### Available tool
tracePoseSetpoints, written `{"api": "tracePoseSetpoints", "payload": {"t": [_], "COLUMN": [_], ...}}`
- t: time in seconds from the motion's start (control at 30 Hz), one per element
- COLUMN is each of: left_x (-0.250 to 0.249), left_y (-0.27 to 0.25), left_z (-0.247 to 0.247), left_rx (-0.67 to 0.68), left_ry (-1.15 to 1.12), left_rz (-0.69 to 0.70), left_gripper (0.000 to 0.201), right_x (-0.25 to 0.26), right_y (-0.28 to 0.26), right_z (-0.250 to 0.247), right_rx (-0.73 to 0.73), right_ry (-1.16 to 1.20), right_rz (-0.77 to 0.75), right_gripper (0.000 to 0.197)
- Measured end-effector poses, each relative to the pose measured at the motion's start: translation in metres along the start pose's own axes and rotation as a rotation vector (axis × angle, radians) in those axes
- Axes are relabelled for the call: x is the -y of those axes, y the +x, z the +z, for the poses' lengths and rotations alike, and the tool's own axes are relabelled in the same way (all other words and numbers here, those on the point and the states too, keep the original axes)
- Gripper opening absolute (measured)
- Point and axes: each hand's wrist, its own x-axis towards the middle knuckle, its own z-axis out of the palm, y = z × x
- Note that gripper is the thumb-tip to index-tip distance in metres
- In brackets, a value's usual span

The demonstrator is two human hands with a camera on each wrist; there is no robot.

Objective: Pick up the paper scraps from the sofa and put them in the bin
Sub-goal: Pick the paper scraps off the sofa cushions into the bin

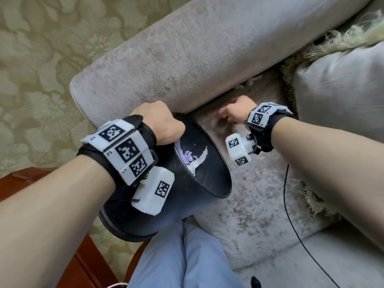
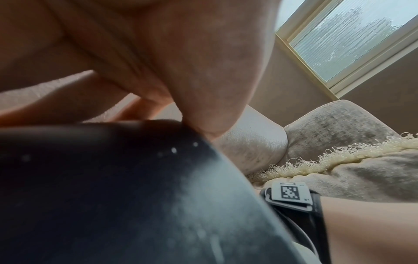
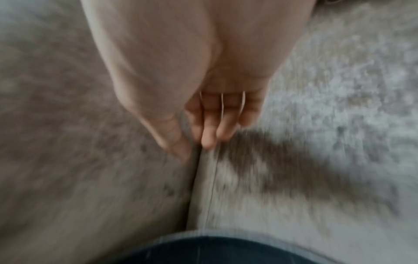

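Step in hand, as it reads: collecting, with the bin brought to the sofa rather than scraps carried to it. The left hand [image 1: 160,121] is gripping the rim of the black bin [image 1: 199,179], fingers curled over the edge at the bin's 11 o'clock, and is holding it tilted, mouth facing toward 2 o'clock over the sofa seat [image 1: 249,215]. White and pale purple paper scraps [image 1: 193,159] are lying inside against the bin's inner wall. The right hand [image 1: 234,113] is reaching out over the seat at about 1 o'clock from the bin mouth, near the seam under the armrest [image 1: 187,48]; in the right wrist view its fingers [image 3: 210,128] are hanging close together and fairly straight, thumb alongside, holding nothing that shows through the blur. A small pale cluster, possibly remaining scraps [image 1: 247,82], is sitting in the crease at 12 o'clock from the right hand, a little beyond the fingertips; too small to confirm as paper. Next move, by judgement: extending the right hand into that crease, pinching the bits lightly, then swinging back toward 8 o'clock to drop them in the open mouth. A fringed cushion [image 1: 340,96] is lying at 3 o'clock, clear of the reach.
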Motion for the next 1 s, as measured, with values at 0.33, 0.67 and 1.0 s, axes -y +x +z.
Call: {"api": "tracePoseSetpoints", "payload": {"t": [0.33, 0.67, 1.0], "left_x": [0.0, 0.003, 0.001], "left_y": [0.007, 0.012, 0.009], "left_z": [0.004, 0.005, 0.006], "left_rx": [-0.034, -0.041, -0.035], "left_ry": [0.017, 0.013, -0.013], "left_rz": [0.011, -0.001, -0.009], "left_gripper": [0.02, 0.019, 0.012], "right_x": [-0.015, -0.01, -0.005], "right_y": [0.068, 0.088, 0.017], "right_z": [-0.013, -0.009, 0.004], "right_rx": [-0.16, -0.254, -0.116], "right_ry": [-0.535, -0.764, 0.159], "right_rz": [-0.034, -0.029, 0.072], "right_gripper": [0.049, 0.042, 0.02]}}
